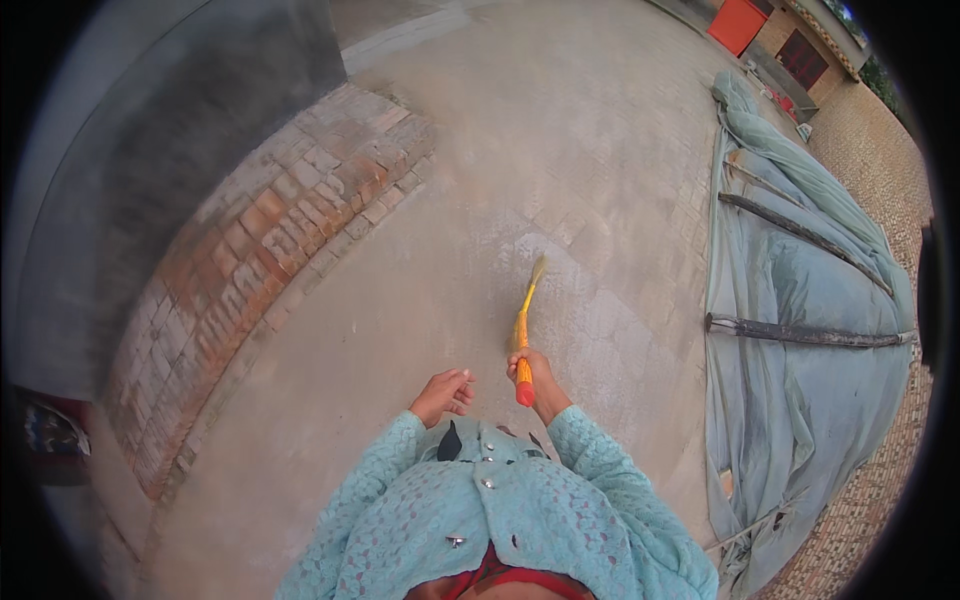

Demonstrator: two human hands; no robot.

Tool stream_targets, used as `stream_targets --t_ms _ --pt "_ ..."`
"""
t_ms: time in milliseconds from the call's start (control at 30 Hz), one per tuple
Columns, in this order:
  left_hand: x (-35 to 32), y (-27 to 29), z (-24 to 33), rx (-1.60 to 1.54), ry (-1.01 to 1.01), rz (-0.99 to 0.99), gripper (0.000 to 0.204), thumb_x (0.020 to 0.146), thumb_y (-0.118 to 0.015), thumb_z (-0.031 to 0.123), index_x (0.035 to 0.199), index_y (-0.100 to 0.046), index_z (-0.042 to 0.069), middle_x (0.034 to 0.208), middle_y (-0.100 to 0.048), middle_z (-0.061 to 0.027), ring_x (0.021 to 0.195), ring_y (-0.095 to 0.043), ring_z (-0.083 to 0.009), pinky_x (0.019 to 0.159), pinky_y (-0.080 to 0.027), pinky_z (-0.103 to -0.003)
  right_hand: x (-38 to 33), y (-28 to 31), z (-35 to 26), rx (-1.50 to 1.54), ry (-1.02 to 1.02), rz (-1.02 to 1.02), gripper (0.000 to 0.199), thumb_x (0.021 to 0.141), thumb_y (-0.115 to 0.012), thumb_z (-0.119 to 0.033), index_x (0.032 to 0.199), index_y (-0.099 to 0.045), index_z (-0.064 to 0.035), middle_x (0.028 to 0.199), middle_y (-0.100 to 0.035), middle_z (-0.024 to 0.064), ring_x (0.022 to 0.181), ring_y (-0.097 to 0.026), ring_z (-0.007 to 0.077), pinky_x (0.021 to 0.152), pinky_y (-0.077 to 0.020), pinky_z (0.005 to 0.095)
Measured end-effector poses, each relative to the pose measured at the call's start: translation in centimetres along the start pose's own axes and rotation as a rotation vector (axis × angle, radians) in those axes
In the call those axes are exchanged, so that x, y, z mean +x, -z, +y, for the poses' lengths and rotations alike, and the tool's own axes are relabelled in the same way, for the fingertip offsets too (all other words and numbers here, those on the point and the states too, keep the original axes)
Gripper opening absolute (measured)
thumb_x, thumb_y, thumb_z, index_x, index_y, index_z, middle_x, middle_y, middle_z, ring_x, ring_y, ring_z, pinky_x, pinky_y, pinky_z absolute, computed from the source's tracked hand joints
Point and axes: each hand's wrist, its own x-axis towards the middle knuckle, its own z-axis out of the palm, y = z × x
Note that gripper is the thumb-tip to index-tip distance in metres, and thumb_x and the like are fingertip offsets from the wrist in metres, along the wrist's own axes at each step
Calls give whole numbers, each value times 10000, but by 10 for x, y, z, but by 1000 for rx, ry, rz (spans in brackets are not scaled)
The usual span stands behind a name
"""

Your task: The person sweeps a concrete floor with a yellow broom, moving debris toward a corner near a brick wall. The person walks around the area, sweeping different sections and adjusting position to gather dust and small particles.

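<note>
My right hand [541, 378] is closed around the orange handle of a long, slim hand tool [523, 335]. Its butt end is red, and a yellow neck runs forward to a narrow, dull yellowish head that points away from me over the paving. The exact kind of tool cannot be made out. To the left, in front of my waist, my left hand [443, 396] hangs in the air with its fingers loosely bent and apart, holding nothing that shows. Both forearms wear light turquoise lace sleeves.
A low brick step [255, 235] curves along the left beside a grey wall [200, 110]. On the right, a greenish sheet [800, 400] lies weighted with dark poles [810, 332]. Grey paving [400, 290] lies between. A building with a red panel [738, 25] stands far right.
</note>
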Motion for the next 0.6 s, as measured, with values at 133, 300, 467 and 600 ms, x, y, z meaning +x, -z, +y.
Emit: stream_targets --t_ms 133,300,467,600 --pt "-23 -29 20 -140 213 -205 467 820 -464 493 1007 -457 66 775 -524 -60 672 -541 -148 580 -485 -328 -12 -34 48 -306 142 10 195 699 -443 9 876 -362 -9 639 -465 111 529 -542 232 429 -463 312" --pt "-28 -29 17 -246 202 -219 262 784 -556 235 941 -477 41 718 -524 -66 598 -543 -145 490 -479 -284 -28 -62 78 -672 241 43 273 682 -485 2 931 -378 -29 752 -479 122 629 -532 226 524 -471 325" --pt "-55 13 4 -413 135 -21 145 728 -521 32 864 -482 -1 695 -512 -57 508 -499 -115 404 -423 -240 -42 -86 103 -758 77 -328 429 785 -545 -139 1158 -350 -57 835 -501 88 749 -541 197 597 -472 306" --pt "-143 61 -19 -522 21 133 245 698 -532 32 926 -448 0 665 -491 -42 475 -470 -89 376 -396 -227 -41 -91 87 -761 -159 -667 558 861 -481 -228 1325 -225 -50 870 -555 67 881 -568 205 701 -484 320"
